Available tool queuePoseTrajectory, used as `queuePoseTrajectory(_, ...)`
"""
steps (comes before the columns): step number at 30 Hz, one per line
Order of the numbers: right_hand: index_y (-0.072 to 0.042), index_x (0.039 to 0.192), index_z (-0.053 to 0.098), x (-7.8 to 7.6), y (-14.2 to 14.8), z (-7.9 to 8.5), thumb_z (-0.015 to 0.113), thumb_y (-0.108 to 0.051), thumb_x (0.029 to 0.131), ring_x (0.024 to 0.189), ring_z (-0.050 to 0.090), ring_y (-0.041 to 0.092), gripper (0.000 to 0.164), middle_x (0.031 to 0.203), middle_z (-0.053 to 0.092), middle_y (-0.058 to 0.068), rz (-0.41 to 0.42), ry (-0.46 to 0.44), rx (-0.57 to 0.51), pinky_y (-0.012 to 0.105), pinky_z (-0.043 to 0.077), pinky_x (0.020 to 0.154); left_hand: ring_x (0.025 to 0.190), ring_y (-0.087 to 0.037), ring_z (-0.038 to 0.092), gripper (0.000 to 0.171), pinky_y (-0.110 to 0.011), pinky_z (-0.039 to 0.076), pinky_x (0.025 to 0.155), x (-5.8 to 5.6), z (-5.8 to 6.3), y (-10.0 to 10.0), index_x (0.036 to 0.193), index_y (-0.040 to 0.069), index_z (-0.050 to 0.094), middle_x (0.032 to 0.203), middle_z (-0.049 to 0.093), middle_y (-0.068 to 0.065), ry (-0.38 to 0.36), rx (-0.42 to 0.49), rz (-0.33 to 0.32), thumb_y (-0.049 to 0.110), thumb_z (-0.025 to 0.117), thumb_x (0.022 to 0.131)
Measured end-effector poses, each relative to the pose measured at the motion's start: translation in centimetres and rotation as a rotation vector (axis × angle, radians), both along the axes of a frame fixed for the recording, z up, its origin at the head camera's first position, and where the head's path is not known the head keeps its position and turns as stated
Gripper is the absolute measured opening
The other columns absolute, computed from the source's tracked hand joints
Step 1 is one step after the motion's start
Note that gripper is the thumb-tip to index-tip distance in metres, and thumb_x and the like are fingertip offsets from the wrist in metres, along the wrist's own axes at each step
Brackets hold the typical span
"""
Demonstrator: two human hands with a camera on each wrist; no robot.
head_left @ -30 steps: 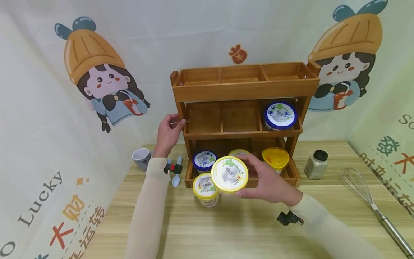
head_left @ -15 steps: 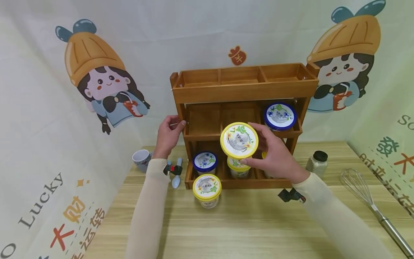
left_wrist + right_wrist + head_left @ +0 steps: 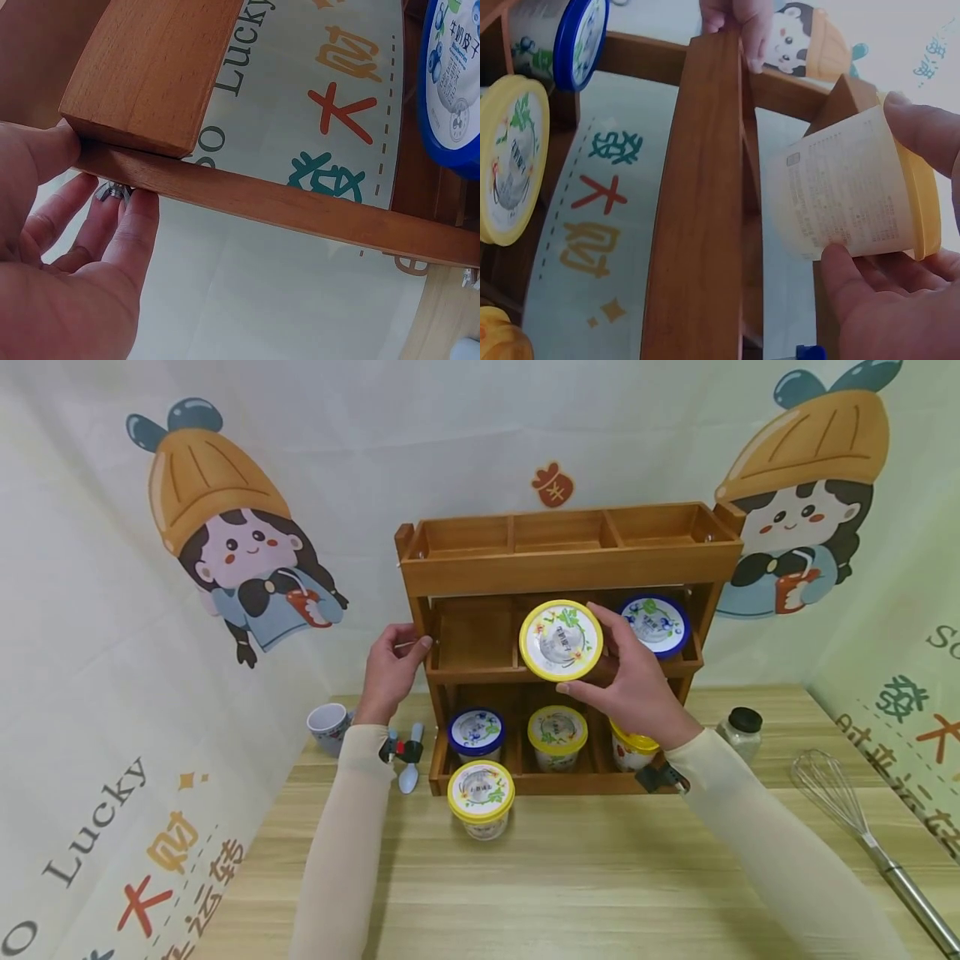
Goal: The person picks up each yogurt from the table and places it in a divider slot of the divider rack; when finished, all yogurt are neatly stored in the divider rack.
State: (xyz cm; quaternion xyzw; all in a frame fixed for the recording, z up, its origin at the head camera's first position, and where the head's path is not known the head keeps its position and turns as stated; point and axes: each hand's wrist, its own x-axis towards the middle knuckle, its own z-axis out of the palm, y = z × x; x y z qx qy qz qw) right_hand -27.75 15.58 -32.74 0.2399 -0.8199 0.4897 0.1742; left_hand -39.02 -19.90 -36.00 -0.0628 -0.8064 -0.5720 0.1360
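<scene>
In the head view my right hand (image 3: 637, 685) grips a white paper tub with a yellow lid (image 3: 561, 641), thumb and fingers spread round its side. This tub is held before the middle compartment of the middle tier of a wooden shelf rack (image 3: 570, 578); its printed wall (image 3: 840, 187) shows in the right wrist view. My left hand (image 3: 393, 668) pinches the rack's left side, thumb and fingers on opposite faces of the wooden strip (image 3: 285, 202), beside a wing nut (image 3: 114, 191). A blue-lidded tub (image 3: 656, 631) sits in the middle tier's right compartment.
The bottom tier holds a blue-lidded tub (image 3: 476, 729) and two yellow-lidded ones, one central (image 3: 557, 731), one right (image 3: 630, 747). Another yellow-lidded tub (image 3: 481, 793) stands on the table in front. A mug (image 3: 328, 727) and spoon (image 3: 408, 777) lie left; a jar (image 3: 742, 735) and whisk (image 3: 847, 810) right.
My right hand has raised the yellow-lidded tub from in front of the bottom tier to the middle tier, slightly rightward. The left hand stays at the rack's side.
</scene>
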Motion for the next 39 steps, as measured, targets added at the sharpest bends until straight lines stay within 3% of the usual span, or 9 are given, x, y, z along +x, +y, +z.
queuePoseTrajectory(9,-0.017,0.167,0.023,-1.2,-0.2,0.1,0.088,-0.017,0.088,0.147,0.050,0.029,0.102,0.158,0.047,0.012,-0.041,-0.055,0.018,0.048,0.046,0.119,0.132,-0.034,0.062,0.052,-0.050,0.052,0.113,-0.1,0.0,-0.1,0.144,0.008,0.056,0.143,0.061,-0.016,0.013,-0.004,-0.006,0.036,0.070,0.103)
queuePoseTrajectory(19,-0.011,0.166,0.023,-3.0,-0.9,-0.1,0.088,-0.016,0.088,0.147,0.051,0.031,0.101,0.157,0.047,0.015,-0.044,-0.106,-0.009,0.045,0.048,0.116,0.131,-0.035,0.062,0.049,-0.051,0.052,0.113,-0.3,-0.2,-0.2,0.142,0.008,0.057,0.141,0.062,-0.016,0.026,-0.002,-0.011,0.035,0.070,0.103)
queuePoseTrajectory(24,-0.009,0.166,0.023,-3.6,-1.1,-0.1,0.087,-0.023,0.089,0.148,0.048,0.033,0.102,0.160,0.046,0.016,-0.097,-0.118,0.059,0.049,0.047,0.119,0.132,-0.034,0.062,0.050,-0.050,0.052,0.113,-0.2,-0.2,-0.2,0.143,0.010,0.057,0.142,0.061,-0.015,0.012,-0.011,-0.007,0.037,0.070,0.103)
queuePoseTrajectory(30,-0.003,0.165,0.023,-4.0,-1.1,0.0,0.086,-0.030,0.090,0.149,0.046,0.038,0.102,0.161,0.046,0.021,-0.159,-0.129,0.160,0.055,0.036,0.125,0.131,-0.035,0.062,0.049,-0.051,0.052,0.113,-0.2,0.0,-0.2,0.142,0.008,0.057,0.142,0.062,-0.016,0.017,0.004,-0.007,0.035,0.071,0.103)
queuePoseTrajectory(39,-0.001,0.168,0.014,-4.2,-0.9,0.0,0.084,-0.035,0.090,0.152,0.041,0.042,0.110,0.164,0.041,0.025,-0.181,-0.175,0.230,0.056,0.033,0.127,0.130,-0.035,0.063,0.050,-0.051,0.052,0.112,-0.2,-0.1,-0.1,0.142,0.008,0.057,0.142,0.062,-0.016,0.025,0.003,-0.009,0.035,0.071,0.103)
